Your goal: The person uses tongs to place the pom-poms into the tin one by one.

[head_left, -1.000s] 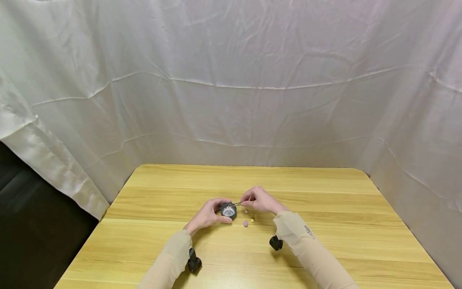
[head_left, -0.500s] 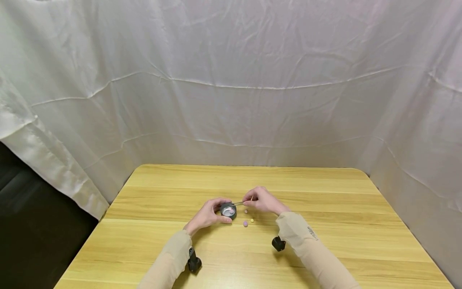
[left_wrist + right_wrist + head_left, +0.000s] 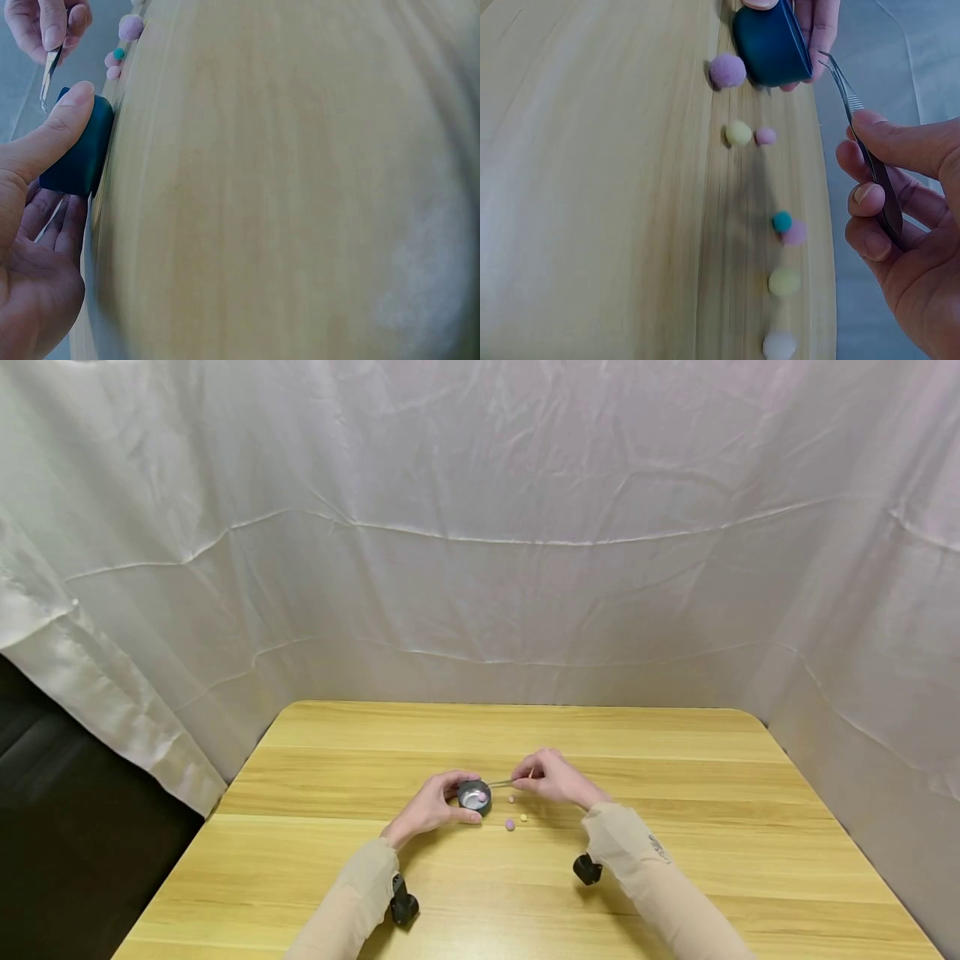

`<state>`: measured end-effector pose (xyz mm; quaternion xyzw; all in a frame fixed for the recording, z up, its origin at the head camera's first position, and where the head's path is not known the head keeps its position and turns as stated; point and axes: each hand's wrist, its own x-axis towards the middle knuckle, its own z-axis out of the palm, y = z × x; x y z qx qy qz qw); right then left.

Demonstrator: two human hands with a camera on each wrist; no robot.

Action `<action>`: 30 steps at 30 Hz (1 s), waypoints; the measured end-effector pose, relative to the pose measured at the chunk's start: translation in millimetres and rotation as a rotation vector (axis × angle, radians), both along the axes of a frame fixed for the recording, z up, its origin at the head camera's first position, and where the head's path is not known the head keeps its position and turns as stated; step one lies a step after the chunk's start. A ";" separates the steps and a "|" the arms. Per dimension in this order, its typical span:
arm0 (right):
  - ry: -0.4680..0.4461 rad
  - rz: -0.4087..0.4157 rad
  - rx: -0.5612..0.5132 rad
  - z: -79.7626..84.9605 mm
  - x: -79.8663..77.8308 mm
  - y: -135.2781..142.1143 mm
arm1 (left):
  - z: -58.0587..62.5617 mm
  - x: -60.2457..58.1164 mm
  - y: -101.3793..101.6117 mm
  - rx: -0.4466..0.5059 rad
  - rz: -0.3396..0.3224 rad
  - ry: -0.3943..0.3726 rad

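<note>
My left hand (image 3: 431, 807) grips a small round dark bowl (image 3: 90, 154) with a shiny inside, thumb on the near side and fingers behind. A pinkish pompom (image 3: 482, 796) lies in it. My right hand (image 3: 557, 777) pinches curved-tip tweezers (image 3: 854, 103) between thumb and fingers. In the right wrist view the tweezer tips stand apart at the bowl's rim, with nothing visible between them. On the table just right of the bowl lie a purple pompom (image 3: 510, 824), a yellow pompom (image 3: 523, 817) and a small pink pompom (image 3: 512, 799).
More pompoms lie in a row in the right wrist view: a teal pompom (image 3: 782, 221), a pink pompom (image 3: 795, 232), a pale yellow pompom (image 3: 784, 282) and a white pompom (image 3: 780, 345). The wooden table (image 3: 360, 735) is backed by a grey curtain (image 3: 480, 593).
My right hand has drawn slightly right, pulling the tweezers from inside the bowl toward its rim. The pinkish pompom now shows clearly in the bowl. My left hand stays still.
</note>
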<state>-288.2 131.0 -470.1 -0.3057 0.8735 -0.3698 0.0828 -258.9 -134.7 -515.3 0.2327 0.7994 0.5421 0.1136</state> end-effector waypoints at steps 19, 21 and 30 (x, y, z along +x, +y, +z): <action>0.016 -0.034 -0.009 -8.0 4.9 32.7 | 0.3 0.8 -0.2 -0.005 -0.007 -0.002; 0.014 -0.032 -0.013 -8.7 5.8 36.8 | 0.5 0.8 -0.4 -0.003 -0.009 -0.002; 0.033 -0.033 0.001 -10.7 11.3 53.4 | -0.5 0.4 -1.1 0.002 -0.021 0.000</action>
